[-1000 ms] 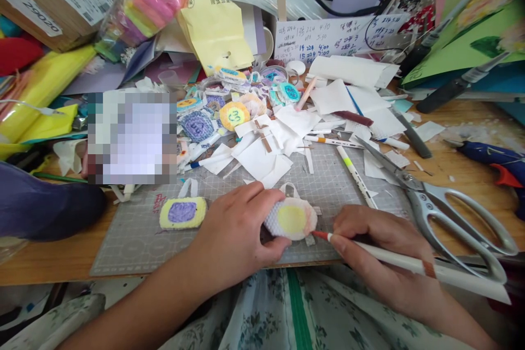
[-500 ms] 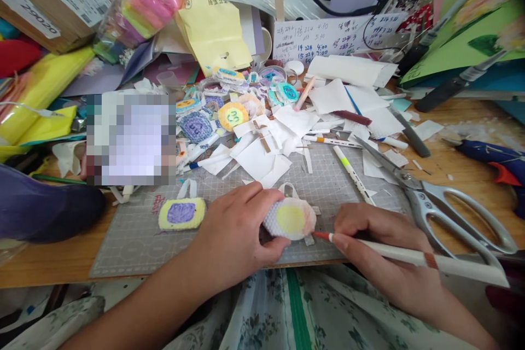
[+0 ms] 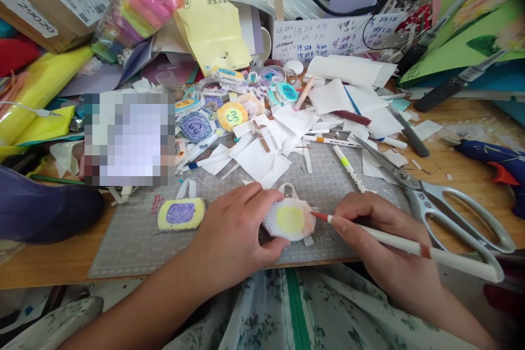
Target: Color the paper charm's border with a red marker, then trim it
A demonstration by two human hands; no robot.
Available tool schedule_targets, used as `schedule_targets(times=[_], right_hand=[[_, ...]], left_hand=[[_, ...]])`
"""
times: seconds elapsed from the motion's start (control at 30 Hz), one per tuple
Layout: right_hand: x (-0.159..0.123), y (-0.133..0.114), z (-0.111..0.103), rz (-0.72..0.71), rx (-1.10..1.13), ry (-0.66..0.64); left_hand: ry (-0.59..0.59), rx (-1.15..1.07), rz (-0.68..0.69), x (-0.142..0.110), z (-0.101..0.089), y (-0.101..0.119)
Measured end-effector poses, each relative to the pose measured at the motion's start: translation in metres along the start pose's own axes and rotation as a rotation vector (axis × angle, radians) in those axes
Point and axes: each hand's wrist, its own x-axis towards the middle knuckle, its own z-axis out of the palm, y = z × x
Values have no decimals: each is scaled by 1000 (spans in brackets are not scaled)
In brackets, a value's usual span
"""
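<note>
My left hand is closed on a white textured oval tag, thumb below and fingers above. The tag has a yellow middle, a pale orange tint along its right side and a white loop on top. In my right hand is a white marker pen with a brown band; its orange-red tip touches or nearly touches the tag's right edge. Left of my left hand, a yellow tag with a purple centre lies on the grey cutting mat.
Large scissors lie right of the mat, beyond my right hand. A yellow-green marker rests on it. Paper scraps and a pile of coloured tags spread behind. A blue glue gun lies at far right.
My right hand has raised the marker, so its tip has gone from the tag's lower right edge up to its right edge. My left hand holds the tag in place.
</note>
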Motion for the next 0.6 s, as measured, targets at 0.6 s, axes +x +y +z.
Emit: schedule_targets(times=[0.6], right_hand=[[-3,2,-2,13,21,-2]], left_hand=[[-8,7,-9,0,-1,1]])
